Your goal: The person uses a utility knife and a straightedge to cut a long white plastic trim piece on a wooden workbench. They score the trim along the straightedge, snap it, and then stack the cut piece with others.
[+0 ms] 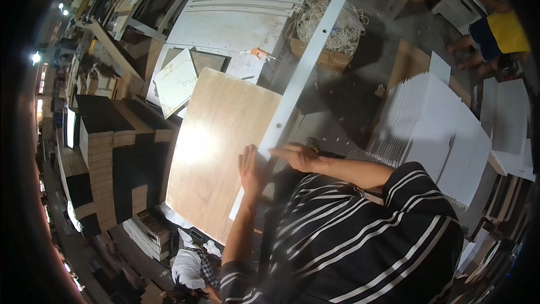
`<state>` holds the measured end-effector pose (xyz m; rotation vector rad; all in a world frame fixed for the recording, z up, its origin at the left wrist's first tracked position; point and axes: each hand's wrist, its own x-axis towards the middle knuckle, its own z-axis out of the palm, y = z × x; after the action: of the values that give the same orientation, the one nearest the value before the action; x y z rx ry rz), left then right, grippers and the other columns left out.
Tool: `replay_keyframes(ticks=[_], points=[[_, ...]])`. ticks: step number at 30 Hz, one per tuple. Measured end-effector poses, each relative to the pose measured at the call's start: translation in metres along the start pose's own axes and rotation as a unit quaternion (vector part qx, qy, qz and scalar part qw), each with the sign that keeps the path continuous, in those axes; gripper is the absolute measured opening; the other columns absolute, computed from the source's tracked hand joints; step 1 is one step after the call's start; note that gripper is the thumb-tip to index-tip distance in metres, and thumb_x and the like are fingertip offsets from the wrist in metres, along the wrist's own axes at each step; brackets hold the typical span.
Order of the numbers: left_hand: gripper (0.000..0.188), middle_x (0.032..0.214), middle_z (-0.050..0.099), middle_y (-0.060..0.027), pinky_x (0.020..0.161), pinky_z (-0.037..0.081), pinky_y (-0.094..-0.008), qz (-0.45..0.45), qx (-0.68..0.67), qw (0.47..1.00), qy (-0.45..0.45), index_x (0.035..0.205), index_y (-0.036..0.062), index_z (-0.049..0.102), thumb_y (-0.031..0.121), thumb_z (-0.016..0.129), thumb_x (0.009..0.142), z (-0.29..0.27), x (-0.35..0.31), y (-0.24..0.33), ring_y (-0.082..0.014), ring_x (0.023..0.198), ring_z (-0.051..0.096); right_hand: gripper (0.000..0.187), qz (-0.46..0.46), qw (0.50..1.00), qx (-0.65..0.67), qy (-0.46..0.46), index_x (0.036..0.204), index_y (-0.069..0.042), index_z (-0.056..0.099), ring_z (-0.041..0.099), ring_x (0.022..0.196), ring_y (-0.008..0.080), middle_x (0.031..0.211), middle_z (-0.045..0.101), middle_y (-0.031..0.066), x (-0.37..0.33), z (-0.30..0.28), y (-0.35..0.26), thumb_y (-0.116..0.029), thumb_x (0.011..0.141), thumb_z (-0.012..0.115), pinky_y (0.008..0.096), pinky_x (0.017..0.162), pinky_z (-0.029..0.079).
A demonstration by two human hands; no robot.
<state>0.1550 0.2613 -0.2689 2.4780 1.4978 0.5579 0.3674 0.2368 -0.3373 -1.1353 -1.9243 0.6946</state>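
A long white strip with several small holes lies slantwise along the right edge of a wood-grain board, its far end reaching past the board. My left hand rests where the strip meets the board, fingers stretched out and pointing away from me. From the right, my right hand reaches to the strip's edge, index finger extended and its other fingers partly curled, slightly blurred. Both hands are close together near the strip's lower part, and neither is wrapped round it.
Beyond the board, white panels carry an orange-handled tool. A box holds tangled cord. White sheets are stacked at right, dark-faced boards at left. One person is at lower left, another at upper right.
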Motion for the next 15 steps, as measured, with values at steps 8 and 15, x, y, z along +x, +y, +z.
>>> replay_keyframes(ticks=[8,15], points=[[0.073,0.144,0.058,-0.0185,0.117,0.034,-0.0552,-0.078,0.035,0.996,-0.038,0.136,0.0043,0.058,0.032,0.088,0.077,-0.036,-0.092,-0.034,-0.0387,0.139,0.05,0.045,0.249,0.95,-0.113,0.152,0.144,-0.014,0.058,0.069,0.095,0.0371,0.106,0.071,0.019,0.052,-0.12,0.109,-0.009,0.1,0.05,0.0454,0.079,0.055],[0.073,0.149,0.053,-0.0207,0.12,0.031,-0.0552,-0.117,-0.014,0.992,-0.043,0.141,0.0034,0.054,0.015,0.082,0.075,-0.071,-0.168,-0.068,-0.0398,0.144,0.043,0.043,0.283,0.902,-0.202,0.258,0.144,-0.025,0.058,0.067,0.098,0.0442,0.114,0.07,0.0203,0.116,-0.204,0.173,-0.014,0.103,0.051,0.0479,0.081,0.055]])
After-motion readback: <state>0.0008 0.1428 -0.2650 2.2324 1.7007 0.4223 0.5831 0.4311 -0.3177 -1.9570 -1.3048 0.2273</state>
